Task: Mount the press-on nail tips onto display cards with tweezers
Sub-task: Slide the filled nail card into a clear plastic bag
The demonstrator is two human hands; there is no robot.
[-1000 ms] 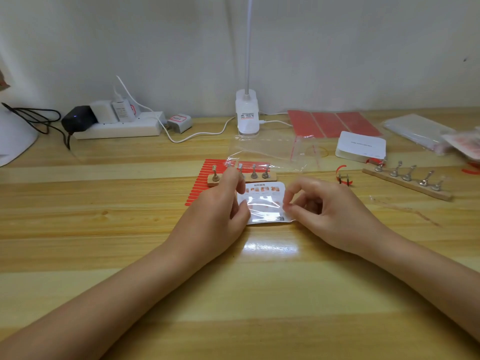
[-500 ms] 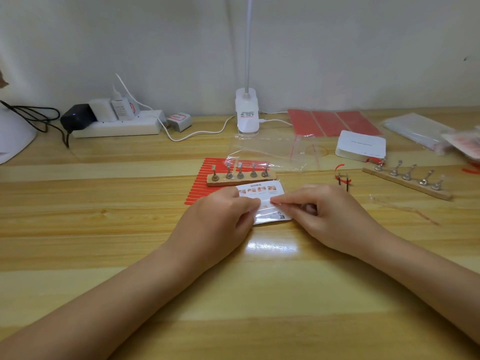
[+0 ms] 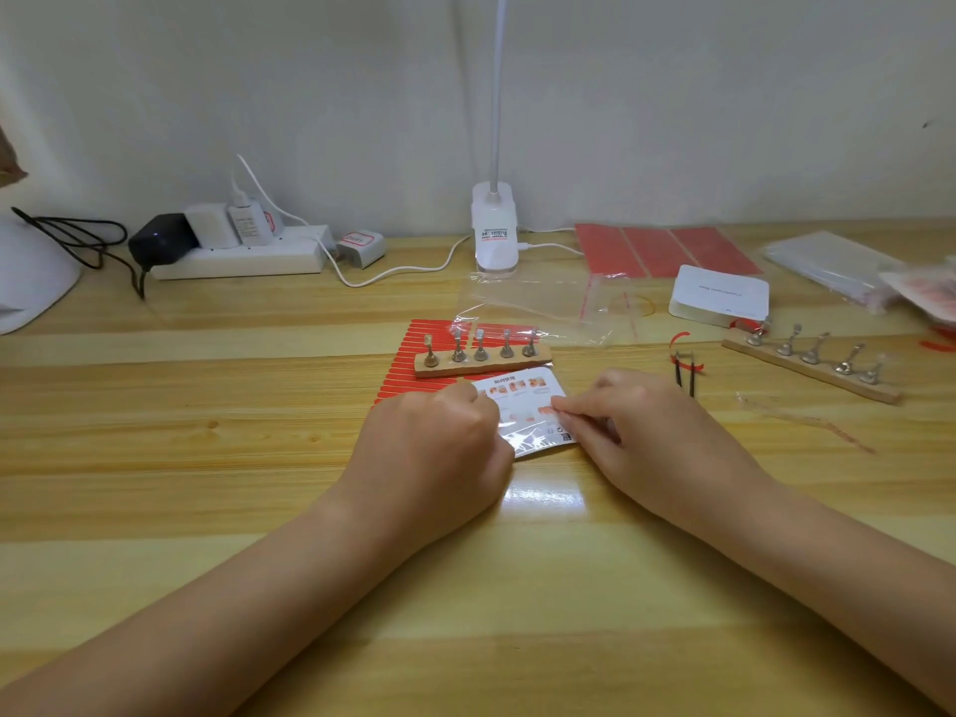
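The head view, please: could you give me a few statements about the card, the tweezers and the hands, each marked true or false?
1. Both hands, left and right, are on the display card. True.
2. The tweezers are held in the right hand. False: they lie on the table, beyond that hand.
3. The wooden nail stand nearest the card carries five metal holders. True.
4. The white lamp base stands at the table's near edge. False: it stands at the far edge, by the wall.
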